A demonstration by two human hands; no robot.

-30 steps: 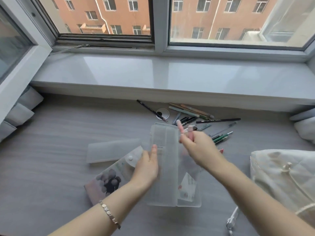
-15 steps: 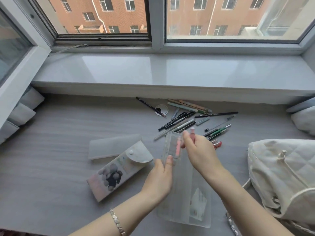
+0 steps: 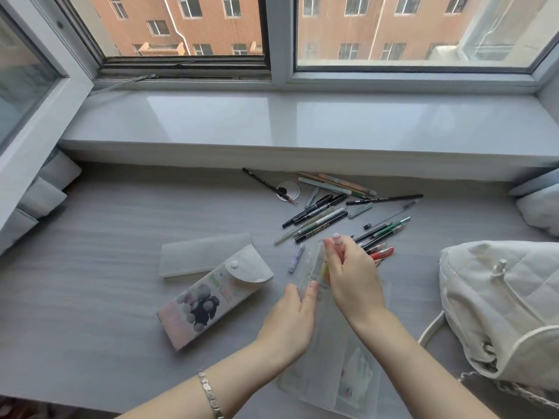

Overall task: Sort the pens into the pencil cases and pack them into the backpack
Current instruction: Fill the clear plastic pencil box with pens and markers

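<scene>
the left hand (image 3: 289,323) has its grip closed on the upper edge of the clear pencil case (image 3: 314,376), which tilts up off the counter (image 3: 106,267). the right hand (image 3: 352,276), at that case's mouth, pinches a pink pen (image 3: 338,246) in its grip. the loose pens (image 3: 326,216) lie scattered just beyond the case, the printed pencil case (image 3: 208,294) lies to its left, and the backpack (image 3: 499,303) sits well to its right.
</scene>
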